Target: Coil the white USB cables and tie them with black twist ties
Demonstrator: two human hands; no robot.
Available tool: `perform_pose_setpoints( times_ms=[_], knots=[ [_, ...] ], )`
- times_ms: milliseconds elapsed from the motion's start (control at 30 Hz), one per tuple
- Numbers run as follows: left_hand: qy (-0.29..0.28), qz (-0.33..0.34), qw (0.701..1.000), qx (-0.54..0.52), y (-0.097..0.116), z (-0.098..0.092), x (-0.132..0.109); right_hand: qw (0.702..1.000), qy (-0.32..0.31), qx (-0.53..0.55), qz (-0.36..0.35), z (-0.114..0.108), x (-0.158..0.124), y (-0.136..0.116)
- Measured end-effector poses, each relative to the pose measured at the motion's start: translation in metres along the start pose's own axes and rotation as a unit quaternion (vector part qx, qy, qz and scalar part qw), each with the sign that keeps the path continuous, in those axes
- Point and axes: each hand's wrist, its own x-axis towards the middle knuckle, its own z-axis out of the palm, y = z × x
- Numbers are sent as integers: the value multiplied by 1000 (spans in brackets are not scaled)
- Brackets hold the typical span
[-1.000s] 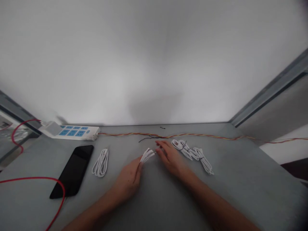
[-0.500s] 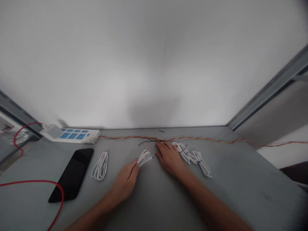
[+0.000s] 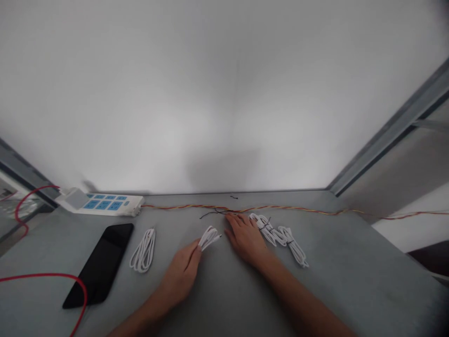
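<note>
The left hand's [image 3: 179, 270] fingers are clamped on a looped white cable [image 3: 209, 238] over the table [image 3: 351, 262]; a light, even pinch should keep its loops aligned. The right hand's [image 3: 247, 239] fingers, apart from the thumb, reach beside black ties [image 3: 210, 213].

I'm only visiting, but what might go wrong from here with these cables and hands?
The coiled white cable in the left hand shows no tie around its visible loops, so they might spring loose if the grip eases.

The thin black tie lies right by the twisted cord, near the right hand, so its fingers might catch both together.

A tied white bundle sits close beside that hand and may get nudged.
</note>
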Motion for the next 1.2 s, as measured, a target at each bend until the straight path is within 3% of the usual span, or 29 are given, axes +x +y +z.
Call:
perform_pose_setpoints(
  times_ms=[267, 500, 600, 700, 800, 867, 1067, 1200],
  knots=[
    [-17, -4, 1000, -15, 6, -7, 2, 999, 19, 33, 14, -5, 0, -1],
    [-26, -14, 997, -72, -4, -3, 5, 999, -19, 26, 31, -10, 3, 1],
    [-25, -70, 985, -158, -3, 0, 3, 997, -15, 71, 31, -9, 1, -3],
    [-44, -156, 939, -303, 0, 2, 4, 985, -7, 169, 17, -9, -5, -12],
    [-57, -189, 887, -418, 0, 5, 6, 954, -5, 300, 1, -7, -15, -25],
    [-66, -204, 869, -446, -1, 8, 7, 919, -11, 394, 15, -4, -20, -32],
    [-89, -174, 871, -451, -4, 10, 8, 814, -18, 574, 87, 3, -24, -43],
    [-95, -142, 887, -429, -5, 10, 8, 782, -88, 609, 98, 2, -22, -43]
  ],
)
